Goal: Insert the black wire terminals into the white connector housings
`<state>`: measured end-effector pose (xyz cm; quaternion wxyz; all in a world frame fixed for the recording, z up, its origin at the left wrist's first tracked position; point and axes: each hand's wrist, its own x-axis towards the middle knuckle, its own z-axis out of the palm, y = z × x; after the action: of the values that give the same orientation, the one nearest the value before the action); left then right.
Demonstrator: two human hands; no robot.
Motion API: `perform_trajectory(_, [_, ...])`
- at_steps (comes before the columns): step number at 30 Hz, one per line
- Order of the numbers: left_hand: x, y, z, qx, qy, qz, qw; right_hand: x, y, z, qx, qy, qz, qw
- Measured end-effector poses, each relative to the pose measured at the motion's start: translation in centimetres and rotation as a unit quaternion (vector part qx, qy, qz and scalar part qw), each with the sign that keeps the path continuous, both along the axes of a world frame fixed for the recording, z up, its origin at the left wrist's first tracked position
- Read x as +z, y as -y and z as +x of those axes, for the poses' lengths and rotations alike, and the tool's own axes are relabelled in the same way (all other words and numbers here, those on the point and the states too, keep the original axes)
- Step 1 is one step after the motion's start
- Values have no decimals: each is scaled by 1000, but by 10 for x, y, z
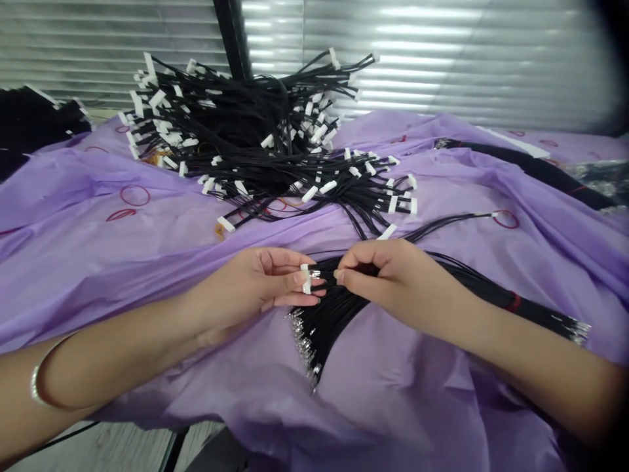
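Observation:
Between thumb and fingers, my left hand (275, 278) grips a small white connector housing (306, 279). Just to its right, my right hand (378, 269) pinches black wires whose shiny metal terminals (315, 274) sit close against the housing. Whether those terminals are inside its slots I cannot tell. Beneath both hands lies a bundle of black wires (327, 328), its bare metal ends fanned out toward the lower left. A red band (514, 301) ties this bundle farther right.
A large heap of black cables (236, 118) with white connectors lies behind my hands. Another tied wire bundle (531, 167) rests at the right. Red rubber bands (135, 195) are scattered on the wrinkled purple cloth (187, 262). Blinds (417, 59) stand at the back.

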<state>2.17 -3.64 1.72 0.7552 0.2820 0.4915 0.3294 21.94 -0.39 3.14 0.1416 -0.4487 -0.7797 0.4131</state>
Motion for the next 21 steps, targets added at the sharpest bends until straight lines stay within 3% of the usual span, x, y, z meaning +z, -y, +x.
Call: perform_trajectory(21, [0,2,1,-39,-27,40,998,-4,4,-1,9,4,19,1000])
